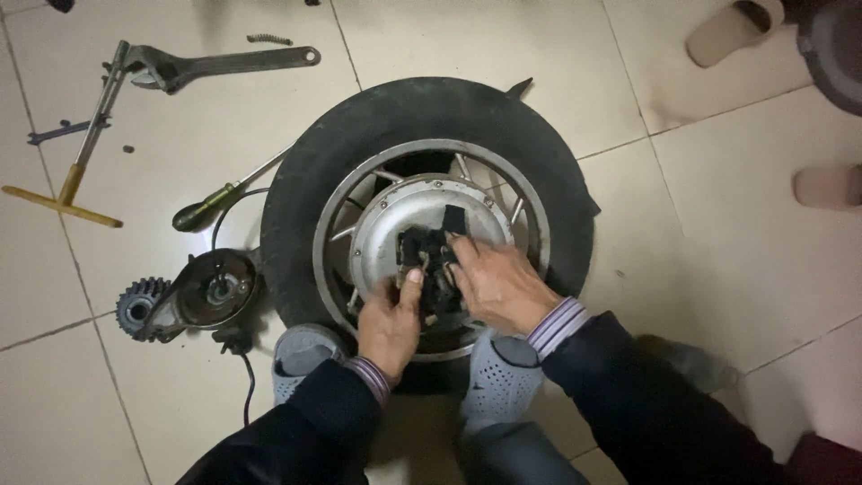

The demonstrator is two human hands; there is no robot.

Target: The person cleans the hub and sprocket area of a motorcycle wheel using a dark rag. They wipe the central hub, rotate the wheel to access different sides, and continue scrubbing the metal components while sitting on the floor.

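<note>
Head view: hands [449, 301] on wheel hub [422, 229]

The floor [736, 269] is pale square tile with thin dark grout lines. A black-tyred wheel [426, 229] with a silver hub lies flat at its middle. Left of it rest a round metal cover [215, 289] with a toothed gear [139, 304] beside it, and a cable [248, 395] trails away below them. Further up lie a green-handled screwdriver [211, 207], a large adjustable wrench [215, 65], a long tool with a yellow cross-handle [76, 162] and a small spring [269, 39] — all apart from the wheel. Two grey perforated slippers [301, 359] stand against the tyre's near edge.
</note>
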